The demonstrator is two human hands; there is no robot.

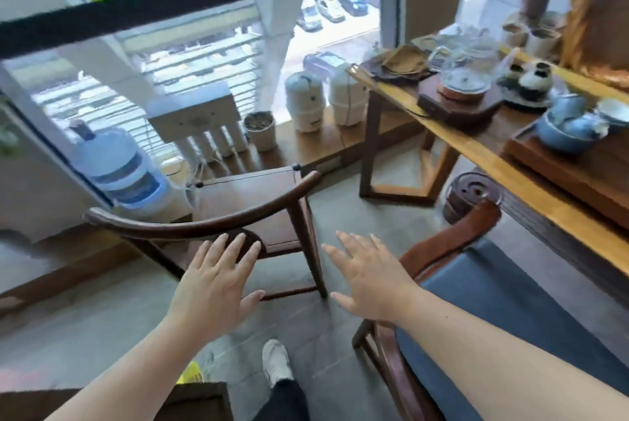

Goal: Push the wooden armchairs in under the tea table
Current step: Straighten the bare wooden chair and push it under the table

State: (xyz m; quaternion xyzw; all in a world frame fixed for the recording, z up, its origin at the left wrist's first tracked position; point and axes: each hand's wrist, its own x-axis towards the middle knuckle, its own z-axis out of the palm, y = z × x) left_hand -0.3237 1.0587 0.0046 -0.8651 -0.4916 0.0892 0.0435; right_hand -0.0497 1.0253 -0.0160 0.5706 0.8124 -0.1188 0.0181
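Both hands are spread flat and hold nothing: the left hand (218, 279) hovers with its fingertips over the curved back rail of the dark wooden armchair (238, 213), and the right hand (369, 276) hangs in the gap between that chair and the cushioned armchair (490, 284) on the right. Whether the left fingertips actually touch the rail I cannot tell, since the frame is blurred there.

That dark chair stands well clear of the tea table (476, 145), turned toward the window, its seat wholly out in the open floor. It looks like solid hardwood: stiff, fairly heavy, likely to scrape across the floor tiles (340, 213) instead of gliding. The rounded top rail is probably the best hold, one hand to each side of the middle, so the push stays straight and the chair does not swivel. The table carries a glass teapot (466, 66) and blue cups (575, 121), so a bump against its leg could rattle fragile ware.
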